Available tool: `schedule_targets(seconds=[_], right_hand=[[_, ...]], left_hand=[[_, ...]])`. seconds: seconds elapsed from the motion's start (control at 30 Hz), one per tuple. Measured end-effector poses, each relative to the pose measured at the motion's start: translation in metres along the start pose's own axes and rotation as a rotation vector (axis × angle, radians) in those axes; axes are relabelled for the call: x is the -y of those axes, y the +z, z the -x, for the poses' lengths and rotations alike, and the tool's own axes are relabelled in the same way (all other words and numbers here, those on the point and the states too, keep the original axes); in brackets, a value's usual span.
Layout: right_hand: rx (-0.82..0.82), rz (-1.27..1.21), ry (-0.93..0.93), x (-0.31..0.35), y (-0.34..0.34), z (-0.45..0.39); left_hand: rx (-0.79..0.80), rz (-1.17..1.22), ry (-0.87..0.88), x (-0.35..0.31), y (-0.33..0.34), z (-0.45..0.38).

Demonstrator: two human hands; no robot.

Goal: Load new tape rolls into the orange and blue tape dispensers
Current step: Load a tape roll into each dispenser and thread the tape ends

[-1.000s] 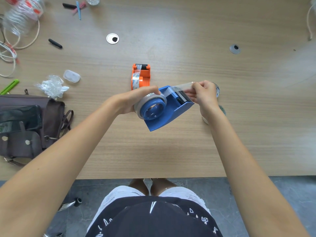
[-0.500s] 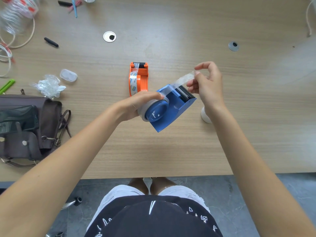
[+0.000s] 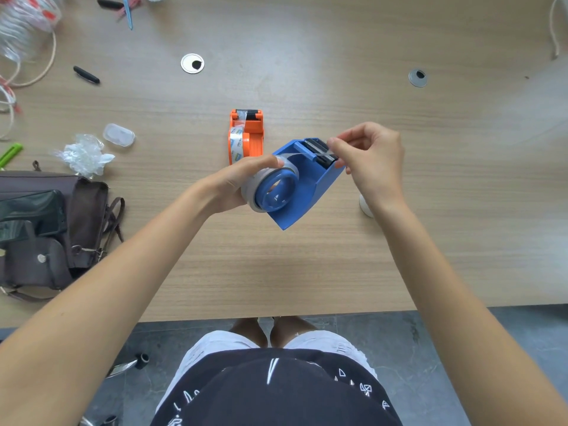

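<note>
The blue tape dispenser point(image 3: 307, 192) is tilted above the wooden table, with a clear tape roll point(image 3: 255, 186) seated on its blue hub. My left hand point(image 3: 236, 182) grips the roll and the dispenser's rear. My right hand point(image 3: 368, 158) pinches the free end of the tape strip point(image 3: 295, 155) down at the black cutter point(image 3: 321, 152) on the dispenser's front. The orange tape dispenser point(image 3: 247, 136) stands on the table just behind, with a tape roll in it.
A brown bag point(image 3: 52, 229) with a phone on it lies at the left edge. Crumpled plastic point(image 3: 83, 153), a small clear case point(image 3: 119, 135), a black pen cap point(image 3: 86, 75) and cords lie at the left rear. A white roll point(image 3: 365, 206) sits under my right wrist.
My right hand pulled the tape end up and away, then brought it back down onto the cutter. The dispenser has tilted slightly in my left hand.
</note>
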State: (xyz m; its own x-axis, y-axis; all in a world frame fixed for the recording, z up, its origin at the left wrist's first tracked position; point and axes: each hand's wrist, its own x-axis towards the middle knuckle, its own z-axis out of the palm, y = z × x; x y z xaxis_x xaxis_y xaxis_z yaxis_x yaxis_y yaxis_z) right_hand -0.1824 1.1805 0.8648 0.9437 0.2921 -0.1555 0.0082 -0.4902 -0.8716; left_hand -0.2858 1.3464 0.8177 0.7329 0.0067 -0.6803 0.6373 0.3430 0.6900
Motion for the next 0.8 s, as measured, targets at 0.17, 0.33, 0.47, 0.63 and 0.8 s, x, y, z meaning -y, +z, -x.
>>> schedule_targets(seconds=[0.17, 0.33, 0.47, 0.63, 0.8], right_hand=[[0.025, 0.08, -0.06, -0.004, 0.006, 0.015], [0.024, 0.191, -0.208, -0.01, 0.012, 0.026], [0.031, 0.325, -0.333, -0.017, 0.015, 0.031], [-0.086, 0.449, -0.456, -0.025, 0.02, 0.028], [-0.183, 0.523, -0.551, -0.029, 0.021, 0.025]], left_hand=[[0.039, 0.041, 0.01, -0.001, -0.001, 0.0], [0.055, 0.045, 0.015, -0.002, 0.0, 0.001], [0.045, 0.073, 0.008, -0.001, 0.001, 0.001], [0.052, 0.055, 0.005, 0.0, 0.003, 0.002], [0.066, 0.064, 0.011, -0.001, 0.003, 0.003]])
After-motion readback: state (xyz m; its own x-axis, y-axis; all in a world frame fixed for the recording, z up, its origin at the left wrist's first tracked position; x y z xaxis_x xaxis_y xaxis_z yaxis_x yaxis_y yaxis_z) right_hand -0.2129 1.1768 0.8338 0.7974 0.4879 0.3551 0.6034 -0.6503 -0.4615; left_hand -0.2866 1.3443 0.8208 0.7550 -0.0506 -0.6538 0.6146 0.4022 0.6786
